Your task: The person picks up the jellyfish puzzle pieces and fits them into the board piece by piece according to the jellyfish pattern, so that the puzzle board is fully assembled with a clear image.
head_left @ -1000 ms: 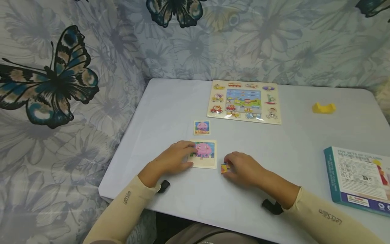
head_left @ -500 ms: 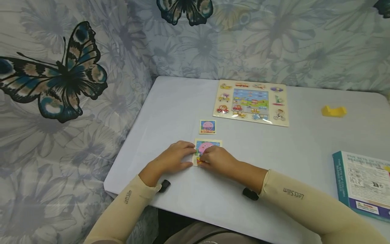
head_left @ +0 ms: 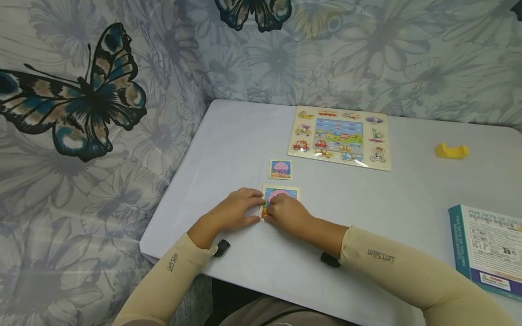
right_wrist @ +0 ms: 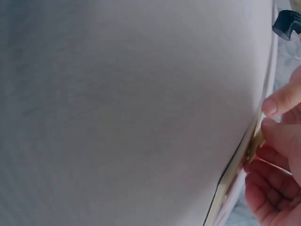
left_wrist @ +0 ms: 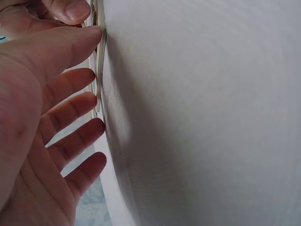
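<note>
A pale-framed rectangular picture board point(head_left: 338, 138) printed with vehicles is laid near the far edge of a white-covered worktop point(head_left: 228, 140). A small yellow notched block point(head_left: 451, 151) is set to its right, well apart; nearer, a flat teal, white and purple box point(head_left: 491, 251) is partly cropped. Grey-blue floral sheeting point(head_left: 171, 59), printed with dark butterflies point(head_left: 95, 97), is hung behind.

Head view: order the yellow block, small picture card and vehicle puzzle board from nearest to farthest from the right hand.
1. Small picture card, just beyond the right hand
2. Vehicle puzzle board, farther back, rightward
3. Yellow block, far to the right
</note>
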Motion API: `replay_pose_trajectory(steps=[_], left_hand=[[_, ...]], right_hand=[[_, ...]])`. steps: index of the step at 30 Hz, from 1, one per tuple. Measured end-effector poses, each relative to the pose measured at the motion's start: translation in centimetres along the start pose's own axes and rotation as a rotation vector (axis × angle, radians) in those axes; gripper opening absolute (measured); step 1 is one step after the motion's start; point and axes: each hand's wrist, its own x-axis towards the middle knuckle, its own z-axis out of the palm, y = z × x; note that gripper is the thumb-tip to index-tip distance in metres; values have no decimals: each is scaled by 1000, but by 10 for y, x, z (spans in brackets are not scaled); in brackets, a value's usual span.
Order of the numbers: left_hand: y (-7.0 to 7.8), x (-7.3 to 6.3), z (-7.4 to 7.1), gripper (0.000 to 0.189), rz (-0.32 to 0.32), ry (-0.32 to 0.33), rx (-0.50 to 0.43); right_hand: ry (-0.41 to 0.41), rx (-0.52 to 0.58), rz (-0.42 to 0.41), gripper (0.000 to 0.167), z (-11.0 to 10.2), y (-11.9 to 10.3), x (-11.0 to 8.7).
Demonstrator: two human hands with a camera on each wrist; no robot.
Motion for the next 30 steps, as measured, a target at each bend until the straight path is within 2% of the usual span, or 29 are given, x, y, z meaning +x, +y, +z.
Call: replay_pose_trajectory(steps=[6,9,12,15,17,20,23,27,30], left_hand=[[5,8,1,44,-2,38,22],[10,14,1,41,-14,60,42],[15,19,0,39,-44,66,67],[18,23,-1,37,-77,65,86],[20,24,-2,36,-96,64,88],[23,25,-4,37,-110,50,76],[23,24,-4,37,-112,26,69],[20,21,-4,38,-103,-4,68],[19,18,-6,40,-101,-26,81]], right_hand=[[1,-86,-27,13,-1,7,-5],[-39,-102,-31,16,-5,10,-11],[-149,-57,18,26,-13,12,-17],[-266,-15,111,40,-22,17,-24],[-307,3,184,51,-28,22,-30],[-316,27,291,65,-40,30,-46],[-316,52,387,73,-52,36,-70],[-334,73,439,68,-60,39,-105],[-310,100,440,56,-61,40,-125]])
